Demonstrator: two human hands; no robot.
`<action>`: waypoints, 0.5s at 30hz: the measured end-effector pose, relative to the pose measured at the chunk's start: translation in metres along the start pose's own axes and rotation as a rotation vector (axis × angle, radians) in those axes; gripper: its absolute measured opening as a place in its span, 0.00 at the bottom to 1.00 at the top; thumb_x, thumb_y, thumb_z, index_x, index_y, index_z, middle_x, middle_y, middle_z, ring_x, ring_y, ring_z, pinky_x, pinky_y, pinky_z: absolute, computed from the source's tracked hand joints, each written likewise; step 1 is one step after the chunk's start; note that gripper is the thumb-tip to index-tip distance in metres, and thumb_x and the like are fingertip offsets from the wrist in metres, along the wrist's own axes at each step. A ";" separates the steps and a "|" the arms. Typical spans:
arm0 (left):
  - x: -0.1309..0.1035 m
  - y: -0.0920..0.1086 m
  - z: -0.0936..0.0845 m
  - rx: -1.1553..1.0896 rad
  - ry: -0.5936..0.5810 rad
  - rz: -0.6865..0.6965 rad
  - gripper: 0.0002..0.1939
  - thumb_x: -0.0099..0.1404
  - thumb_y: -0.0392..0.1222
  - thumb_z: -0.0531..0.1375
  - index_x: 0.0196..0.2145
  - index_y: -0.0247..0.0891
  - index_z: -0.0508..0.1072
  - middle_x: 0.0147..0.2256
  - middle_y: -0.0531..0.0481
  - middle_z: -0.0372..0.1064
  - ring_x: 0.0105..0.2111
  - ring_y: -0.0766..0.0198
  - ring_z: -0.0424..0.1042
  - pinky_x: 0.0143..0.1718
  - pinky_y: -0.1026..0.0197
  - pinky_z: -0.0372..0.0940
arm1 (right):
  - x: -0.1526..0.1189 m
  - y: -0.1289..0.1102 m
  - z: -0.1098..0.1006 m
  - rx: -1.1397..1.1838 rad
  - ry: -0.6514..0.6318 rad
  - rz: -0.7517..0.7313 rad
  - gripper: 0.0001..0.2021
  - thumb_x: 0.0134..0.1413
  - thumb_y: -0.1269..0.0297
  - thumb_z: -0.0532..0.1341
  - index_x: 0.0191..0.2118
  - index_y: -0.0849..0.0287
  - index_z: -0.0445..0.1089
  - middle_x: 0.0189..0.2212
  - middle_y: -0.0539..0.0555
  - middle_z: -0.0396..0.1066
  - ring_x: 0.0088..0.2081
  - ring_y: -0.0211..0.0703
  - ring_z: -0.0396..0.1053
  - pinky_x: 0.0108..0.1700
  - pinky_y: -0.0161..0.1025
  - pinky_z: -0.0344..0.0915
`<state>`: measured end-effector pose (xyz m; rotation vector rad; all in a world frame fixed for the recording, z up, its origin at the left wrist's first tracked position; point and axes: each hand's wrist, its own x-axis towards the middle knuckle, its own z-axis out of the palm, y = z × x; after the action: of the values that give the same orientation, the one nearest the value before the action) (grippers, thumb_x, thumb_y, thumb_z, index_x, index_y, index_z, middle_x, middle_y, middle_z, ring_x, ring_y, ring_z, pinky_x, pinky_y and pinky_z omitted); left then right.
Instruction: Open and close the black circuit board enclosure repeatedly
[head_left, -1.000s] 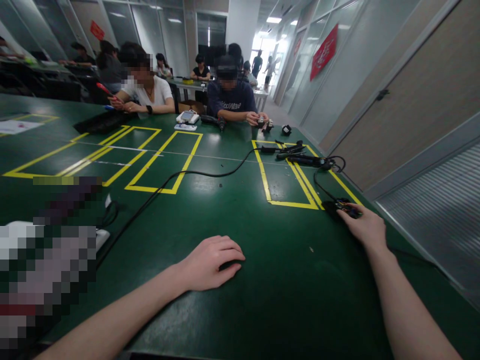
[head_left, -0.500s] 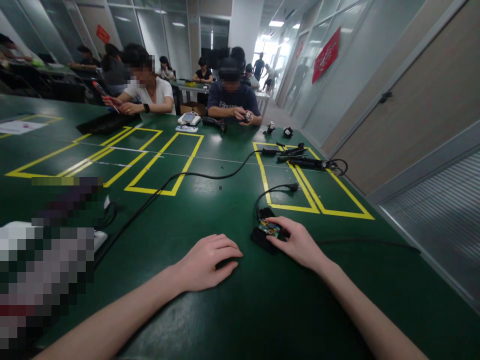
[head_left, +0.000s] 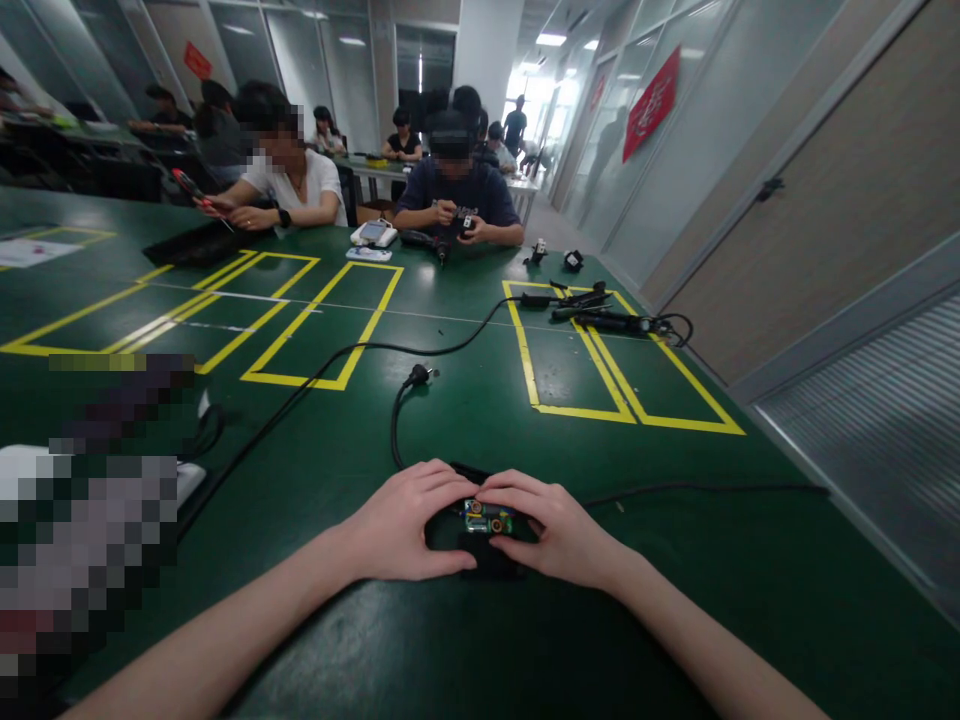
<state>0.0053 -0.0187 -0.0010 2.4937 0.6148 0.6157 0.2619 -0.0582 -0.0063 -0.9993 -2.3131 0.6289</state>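
Observation:
A small green circuit board (head_left: 480,522) with coils and other parts lies at the near middle of the green table, over a black casing (head_left: 491,560). My left hand (head_left: 412,525) curves round its left side, thumb on the casing's edge and fingertips at the top of the board. From the right, my right hand (head_left: 551,530) grips the board between thumb and fingers. The fingertips of both hands meet at the board's upper edge. A short black cord with a plug (head_left: 418,375) runs up from behind my left hand.
A long black cable (head_left: 420,350) crosses the table (head_left: 360,640) to black tools (head_left: 615,322) at the back right. Yellow tape frames mark the surface. Two people sit across, near a power drill (head_left: 435,243). Pixelated items fill the left edge.
The board and casing have moved left and nearer with my right hand. My left hand now touches them, where before it rested alone on the table. The plug has swung left.

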 end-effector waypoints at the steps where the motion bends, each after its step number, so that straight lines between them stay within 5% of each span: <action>1: 0.000 0.000 0.000 -0.001 -0.001 -0.006 0.32 0.61 0.51 0.72 0.59 0.39 0.72 0.53 0.42 0.76 0.52 0.50 0.75 0.57 0.48 0.70 | 0.000 0.000 0.001 0.000 0.024 0.005 0.25 0.54 0.72 0.68 0.58 0.51 0.72 0.55 0.57 0.75 0.53 0.49 0.77 0.53 0.43 0.76; 9: -0.005 -0.004 0.007 0.041 0.011 -0.078 0.38 0.64 0.46 0.70 0.68 0.41 0.63 0.64 0.38 0.68 0.64 0.47 0.69 0.66 0.41 0.65 | 0.004 -0.005 0.007 -0.058 0.046 0.117 0.25 0.52 0.70 0.69 0.56 0.52 0.68 0.55 0.57 0.73 0.51 0.51 0.78 0.52 0.47 0.77; 15: -0.007 -0.006 0.007 -0.020 0.022 -0.081 0.35 0.67 0.43 0.67 0.68 0.44 0.62 0.66 0.41 0.66 0.63 0.51 0.70 0.63 0.47 0.69 | 0.007 -0.003 0.006 -0.104 0.045 0.144 0.24 0.55 0.69 0.69 0.56 0.53 0.68 0.52 0.56 0.76 0.49 0.50 0.78 0.51 0.47 0.77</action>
<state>0.0013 -0.0204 -0.0115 2.4336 0.7114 0.6166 0.2526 -0.0558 -0.0076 -1.2241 -2.2688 0.5400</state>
